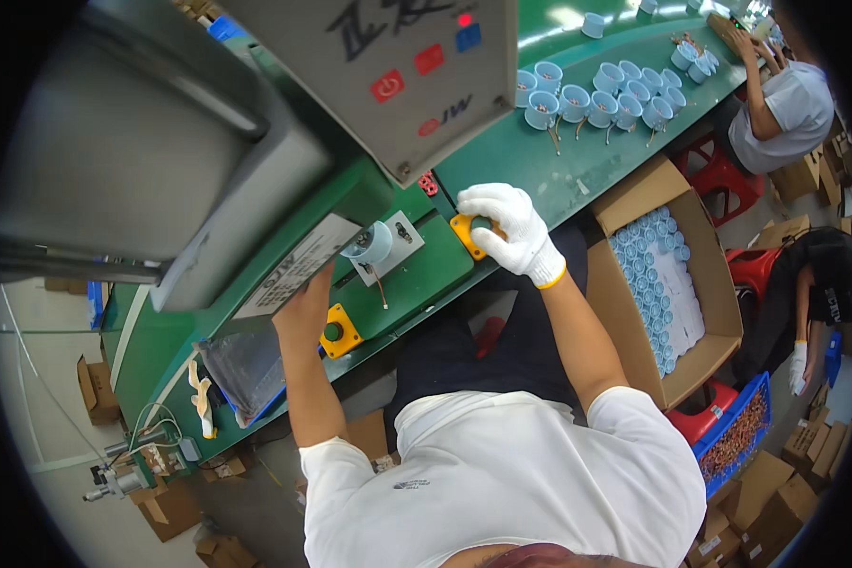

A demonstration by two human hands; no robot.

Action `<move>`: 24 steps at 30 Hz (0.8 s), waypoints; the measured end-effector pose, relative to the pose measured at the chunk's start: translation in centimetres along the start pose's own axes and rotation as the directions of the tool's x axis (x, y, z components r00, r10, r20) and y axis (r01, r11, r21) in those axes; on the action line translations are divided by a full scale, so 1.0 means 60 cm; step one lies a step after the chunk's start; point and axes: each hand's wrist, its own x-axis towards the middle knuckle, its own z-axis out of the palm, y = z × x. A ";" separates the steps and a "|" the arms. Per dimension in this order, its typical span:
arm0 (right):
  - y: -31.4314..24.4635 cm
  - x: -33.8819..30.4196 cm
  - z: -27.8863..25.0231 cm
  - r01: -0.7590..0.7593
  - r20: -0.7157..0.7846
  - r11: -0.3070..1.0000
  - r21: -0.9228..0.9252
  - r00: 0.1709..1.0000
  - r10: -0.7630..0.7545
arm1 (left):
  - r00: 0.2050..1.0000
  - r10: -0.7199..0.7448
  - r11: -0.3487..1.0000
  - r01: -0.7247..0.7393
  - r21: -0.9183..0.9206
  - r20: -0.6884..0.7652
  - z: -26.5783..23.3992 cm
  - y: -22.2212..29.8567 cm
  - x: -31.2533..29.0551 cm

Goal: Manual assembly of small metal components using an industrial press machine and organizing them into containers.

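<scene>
My right hand point(506, 227), in a white knit glove, rests on a yellow push-button box point(464, 230) at the bench edge. Its fingers curve over the far side with the thumb apart, around the dark round button point(481, 224). My left hand point(305, 295) is bare and reaches up beside the machine head, which hides its fingers. Close to it, a light-blue plastic cup point(370, 243) stands on a metal plate point(399, 248), a thin wire lead point(380, 287) hanging from it. A second yellow button box point(341, 332) with a green button sits below my left hand.
The grey machine with its control panel point(426, 76) looms over the green bench. Several blue cups point(601, 109) with wires stand at the far right. An open carton of cups point(719, 355) is at my right, near a blue crate point(762, 431). Two other people work on the right.
</scene>
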 end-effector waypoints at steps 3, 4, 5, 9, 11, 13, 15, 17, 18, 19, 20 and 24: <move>-0.002 -0.005 0.005 -0.027 -0.006 0.999 0.036 1.000 0.027 | 0.984 0.133 0.932 -0.165 0.324 0.116 -0.009 -0.017 0.038; -0.001 -0.008 0.007 -0.043 -0.022 0.998 0.040 0.999 0.044 | 0.960 0.234 0.876 -0.277 0.395 0.152 -0.012 -0.030 0.048; -0.001 -0.007 0.006 -0.062 -0.040 0.997 0.042 0.997 0.064 | 0.925 0.331 0.804 -0.380 0.456 0.187 -0.014 -0.044 0.059; 0.005 -0.009 0.002 -0.070 -0.021 0.996 0.050 0.997 0.071 | 0.929 0.132 0.868 -0.277 0.411 0.347 -0.010 -0.039 0.073; 0.006 -0.010 0.004 -0.075 -0.017 0.996 0.053 0.997 0.076 | 0.914 0.082 0.916 -0.226 0.332 0.397 -0.003 -0.002 0.078; 0.009 -0.011 0.006 -0.080 -0.004 0.995 0.054 0.997 0.081 | 0.906 0.029 0.931 -0.178 0.317 0.422 0.003 0.023 0.081; 0.011 -0.013 0.008 -0.071 -0.017 0.997 0.040 0.997 0.072 | 0.890 0.082 0.915 -0.245 0.319 0.449 0.005 0.022 0.080; 0.011 -0.013 0.011 -0.072 -0.013 0.996 0.051 0.997 0.073 | 0.876 0.146 0.891 -0.319 0.324 0.460 0.007 0.004 0.085; 0.010 -0.014 0.011 -0.078 -0.019 0.995 0.063 0.997 0.079 | 0.869 0.154 0.889 -0.329 0.318 0.470 0.006 -0.003 0.087; 0.009 -0.014 0.011 -0.076 -0.008 0.995 0.063 0.997 0.076 | 0.866 0.163 0.897 -0.329 0.294 0.472 0.007 -0.010 0.089; 0.008 -0.014 0.010 -0.089 -0.012 0.994 0.061 0.996 0.090 | 0.865 0.156 0.914 -0.309 0.262 0.476 0.005 -0.016 0.092; 0.011 -0.013 0.009 -0.085 -0.001 0.996 0.039 0.996 0.085 | 0.881 0.076 0.983 -0.145 0.113 0.468 -0.007 -0.044 0.089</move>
